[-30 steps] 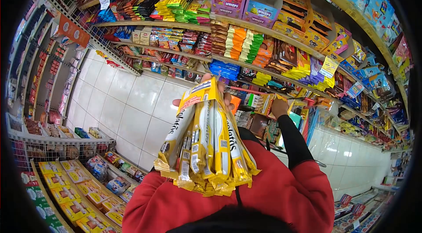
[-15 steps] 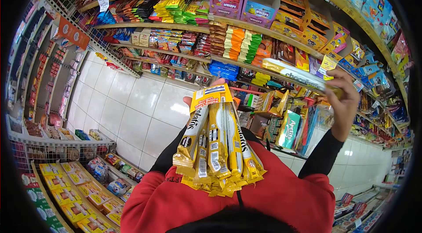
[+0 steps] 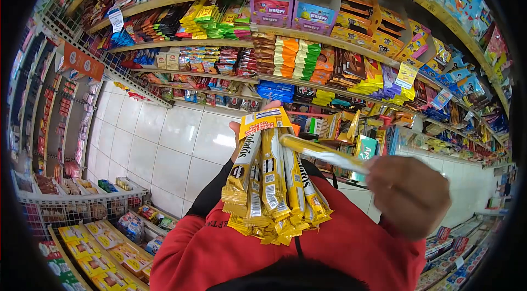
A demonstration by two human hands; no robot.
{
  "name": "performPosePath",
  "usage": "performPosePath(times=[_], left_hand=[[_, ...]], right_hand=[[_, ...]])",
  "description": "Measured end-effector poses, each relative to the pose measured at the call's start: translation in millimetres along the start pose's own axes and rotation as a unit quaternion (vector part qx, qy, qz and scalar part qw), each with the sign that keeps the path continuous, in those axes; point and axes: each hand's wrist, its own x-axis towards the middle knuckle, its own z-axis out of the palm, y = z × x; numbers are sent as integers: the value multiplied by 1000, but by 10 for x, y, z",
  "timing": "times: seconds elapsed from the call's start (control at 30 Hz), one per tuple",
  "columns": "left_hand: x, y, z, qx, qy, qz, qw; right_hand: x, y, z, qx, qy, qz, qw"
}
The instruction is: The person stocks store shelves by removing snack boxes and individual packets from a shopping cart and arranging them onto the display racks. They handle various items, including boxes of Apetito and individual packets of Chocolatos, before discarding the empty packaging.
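Note:
My left hand (image 3: 235, 133) is closed round a yellow carton (image 3: 265, 123) of chocolate wafer sticks, mostly hidden behind it. Several gold-wrapped sticks (image 3: 270, 173) fan out of the carton toward my chest, their crimped ends and barcodes facing up. Blurred by motion, my right hand (image 3: 409, 195) pinches one single wafer stick (image 3: 324, 153) by its near end. The stick's far tip overlaps the upper part of the bundle, just below the carton's printed edge.
Ahead, shelves (image 3: 197, 42) carry rows of packaged snacks. Purple Whizpy boxes (image 3: 315, 14) stand on an upper shelf, and a green Apetito box (image 3: 366, 148) lower down. A wire basket (image 3: 82, 200) and yellow boxes (image 3: 90, 247) sit at the left.
My right hand has come down and nearer from beside the shelf, bringing the single wafer stick over to the bundle. The left hand and carton stay nearly in place.

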Motion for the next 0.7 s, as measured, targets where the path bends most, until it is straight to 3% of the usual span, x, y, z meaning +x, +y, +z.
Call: performPosePath(times=[0.07, 0.13, 0.17, 0.2, 0.3, 0.43, 0.5, 0.57, 0.6, 0.63, 0.7], left_hand=[[35, 21, -84, 21, 16, -16, 1000], [140, 47, -10, -72, -89, -22, 993], [117, 80, 78, -11, -16, -41, 999], [131, 109, 111, -12, -17, -43, 999], [138, 162, 90, -1, -3, -50, 999], [90, 212, -99, -30, -14, -48, 998], [96, 247, -87, -49, -15, -35, 998], [153, 238, -105, -93, -55, -26, 994], [175, 235, -109, -133, -97, -15, 986], [178, 236, -113, -134, -97, -16, 986], [162, 251, -125, -115, -107, -7, 988]], right_hand=[[120, -46, 210, -5, 37, -203, 978], [240, -113, 352, 5, 24, -228, 973], [285, -126, 411, 18, 10, -258, 966], [312, -115, 475, 17, 10, -257, 966], [326, -25, 664, 57, -121, -189, 973], [323, 125, 709, 124, -113, -183, 969], [231, 301, 656, 330, -57, -18, 942], [205, 661, 623, 280, 44, 173, 943], [163, 875, 753, 280, 86, 277, 915], [36, 1222, 1012, 326, 93, 286, 896], [-425, 1881, 1488, 191, -138, 295, 926]])
